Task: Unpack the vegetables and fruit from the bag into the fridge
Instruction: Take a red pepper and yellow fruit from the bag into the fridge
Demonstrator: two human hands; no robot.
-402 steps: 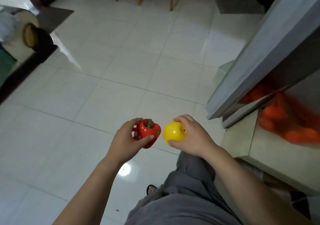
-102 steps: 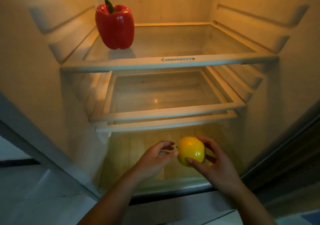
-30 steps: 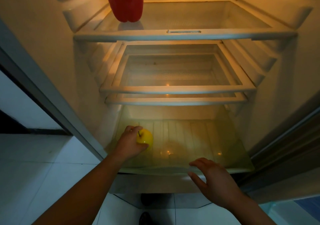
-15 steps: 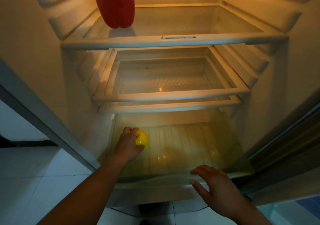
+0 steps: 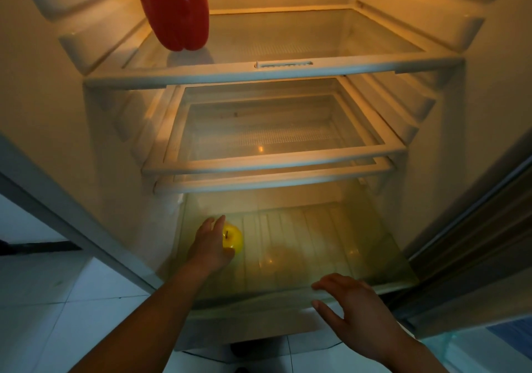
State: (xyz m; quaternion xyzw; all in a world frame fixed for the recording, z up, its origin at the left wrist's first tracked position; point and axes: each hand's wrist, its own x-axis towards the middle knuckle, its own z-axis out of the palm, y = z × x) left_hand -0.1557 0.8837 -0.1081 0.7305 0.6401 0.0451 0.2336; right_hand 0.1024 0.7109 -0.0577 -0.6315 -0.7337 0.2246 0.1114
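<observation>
Left arm comes in from the lower left, reaching into the fridge's bottom drawer [image 5: 322, 240]. Left hand [image 5: 209, 247] lies palm down against the left side of the yellow apple [image 5: 234, 237], fingers [image 5: 213, 224] fairly straight and loose, thumb low by the fruit's near side; no firm grip visible. Right hand [image 5: 355, 306] is further right, fingers spread apart, holding nothing, fingertips at the drawer's front rim.

Red bell pepper [image 5: 176, 10] stands upright, glossy, green stem up, at the left of the top glass shelf [image 5: 288, 72]. The apple is round and bright yellow, its dark stem facing up, sitting on the drawer floor at the left.

Versus half a second ago: the left fingers were curled over the apple and hid most of it; now they have lifted off its top and the stem shows. Right hand and pepper are in about the same spots.
</observation>
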